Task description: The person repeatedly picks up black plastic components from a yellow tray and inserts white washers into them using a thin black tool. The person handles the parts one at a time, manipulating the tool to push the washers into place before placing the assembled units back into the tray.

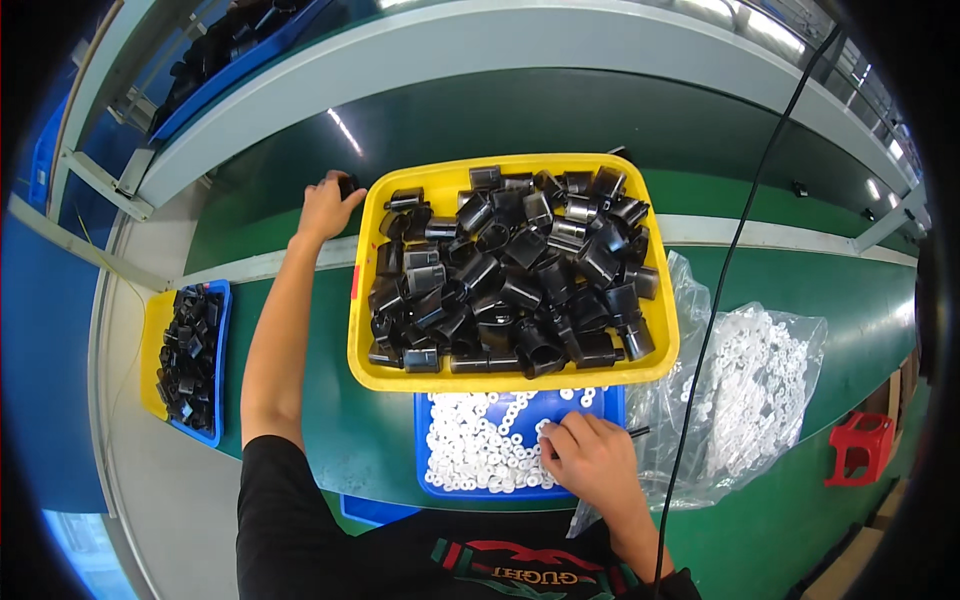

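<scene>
My left hand (328, 210) is stretched out over the green surface beyond the tray's left side. Its fingers are closed around a small black plastic part (347, 186), mostly hidden by them. The yellow tray (362, 372) is heaped with glossy black tubular parts (525, 247). In front of it, a blue tray (421, 462) holds many white ring washers (480, 465). My right hand (594, 462) is over this tray's right side, fingers curled, with a thin black stick (639, 432) poking out from it. Whether its fingertips also pinch a washer is unclear.
A clear plastic bag of white washers (755, 385) lies at the right. A black cable (735, 240) hangs across the view. More black parts fill a blue-edged bin (222, 345) at the left. A grey beam (560, 38) crosses the far side; a red stool (862, 447) stands right.
</scene>
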`<move>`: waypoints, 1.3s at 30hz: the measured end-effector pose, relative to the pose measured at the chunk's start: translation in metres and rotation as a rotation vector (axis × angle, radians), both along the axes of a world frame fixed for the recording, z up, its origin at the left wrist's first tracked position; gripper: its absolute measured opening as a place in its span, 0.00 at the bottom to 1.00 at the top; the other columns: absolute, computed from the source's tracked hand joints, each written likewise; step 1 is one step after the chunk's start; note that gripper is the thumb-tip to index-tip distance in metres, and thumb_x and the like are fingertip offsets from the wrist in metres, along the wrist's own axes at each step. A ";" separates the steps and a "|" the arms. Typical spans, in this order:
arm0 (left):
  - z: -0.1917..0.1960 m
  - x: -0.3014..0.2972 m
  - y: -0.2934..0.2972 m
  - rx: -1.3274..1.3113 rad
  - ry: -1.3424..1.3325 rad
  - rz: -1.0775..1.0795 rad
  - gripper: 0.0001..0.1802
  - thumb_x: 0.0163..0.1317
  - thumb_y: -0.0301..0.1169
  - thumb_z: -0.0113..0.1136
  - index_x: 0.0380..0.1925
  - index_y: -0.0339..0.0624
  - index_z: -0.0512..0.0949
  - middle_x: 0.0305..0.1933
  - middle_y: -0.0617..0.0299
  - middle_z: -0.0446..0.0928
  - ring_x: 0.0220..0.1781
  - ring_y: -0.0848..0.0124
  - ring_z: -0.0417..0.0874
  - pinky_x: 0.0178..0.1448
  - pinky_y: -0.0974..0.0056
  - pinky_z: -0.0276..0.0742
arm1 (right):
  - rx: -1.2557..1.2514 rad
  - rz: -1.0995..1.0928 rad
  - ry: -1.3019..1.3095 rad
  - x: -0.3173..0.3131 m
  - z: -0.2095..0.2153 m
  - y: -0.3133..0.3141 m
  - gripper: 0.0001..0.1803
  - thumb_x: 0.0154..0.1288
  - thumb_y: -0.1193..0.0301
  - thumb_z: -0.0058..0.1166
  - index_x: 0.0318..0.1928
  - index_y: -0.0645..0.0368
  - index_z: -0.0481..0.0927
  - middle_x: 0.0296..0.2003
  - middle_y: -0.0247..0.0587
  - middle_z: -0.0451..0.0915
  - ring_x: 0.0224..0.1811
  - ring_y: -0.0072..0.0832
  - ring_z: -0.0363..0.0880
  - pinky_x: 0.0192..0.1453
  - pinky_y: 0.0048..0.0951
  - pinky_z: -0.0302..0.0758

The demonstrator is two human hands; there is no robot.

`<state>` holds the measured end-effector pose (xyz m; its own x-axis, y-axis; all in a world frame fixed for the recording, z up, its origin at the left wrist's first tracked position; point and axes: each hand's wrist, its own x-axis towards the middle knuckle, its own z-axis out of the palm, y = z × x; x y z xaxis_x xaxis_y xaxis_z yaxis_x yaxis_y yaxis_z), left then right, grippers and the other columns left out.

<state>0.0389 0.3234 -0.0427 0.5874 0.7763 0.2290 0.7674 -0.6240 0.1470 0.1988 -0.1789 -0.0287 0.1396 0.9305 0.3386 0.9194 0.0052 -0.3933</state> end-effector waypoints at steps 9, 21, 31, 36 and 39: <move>-0.013 0.018 0.016 -0.078 0.097 -0.013 0.31 0.63 0.48 0.61 0.60 0.43 0.70 0.60 0.43 0.71 0.61 0.40 0.71 0.65 0.47 0.67 | 0.041 0.023 0.066 0.003 0.000 -0.003 0.10 0.47 0.73 0.65 0.29 0.54 0.76 0.30 0.34 0.71 0.26 0.27 0.78 0.28 0.30 0.77; 0.117 0.085 -0.166 -0.440 -0.228 -0.600 0.25 0.58 0.38 0.67 0.55 0.44 0.77 0.49 0.51 0.79 0.46 0.58 0.81 0.51 0.57 0.78 | 0.093 0.039 0.168 0.008 -0.002 -0.007 0.12 0.44 0.74 0.65 0.27 0.56 0.73 0.34 0.34 0.81 0.27 0.28 0.80 0.31 0.29 0.78; 0.109 0.072 -0.194 -0.220 -0.230 -0.668 0.19 0.53 0.29 0.68 0.48 0.45 0.83 0.41 0.54 0.76 0.45 0.57 0.80 0.50 0.58 0.77 | 0.128 0.046 0.148 0.005 0.000 -0.003 0.10 0.49 0.75 0.66 0.32 0.56 0.78 0.32 0.33 0.81 0.26 0.28 0.80 0.31 0.29 0.78; 0.116 0.042 -0.220 -0.321 -0.512 -0.632 0.25 0.43 0.25 0.71 0.47 0.47 0.84 0.37 0.59 0.74 0.41 0.64 0.78 0.46 0.63 0.76 | 0.142 -0.015 0.176 0.004 0.007 -0.001 0.14 0.49 0.72 0.71 0.36 0.56 0.81 0.30 0.32 0.79 0.25 0.28 0.80 0.28 0.28 0.76; 0.116 0.020 -0.265 -0.433 -0.543 -0.695 0.27 0.41 0.22 0.73 0.48 0.43 0.84 0.39 0.58 0.76 0.42 0.64 0.80 0.44 0.63 0.78 | 0.176 0.021 0.268 0.004 0.013 0.003 0.18 0.43 0.73 0.75 0.37 0.57 0.82 0.29 0.34 0.80 0.26 0.31 0.81 0.27 0.29 0.76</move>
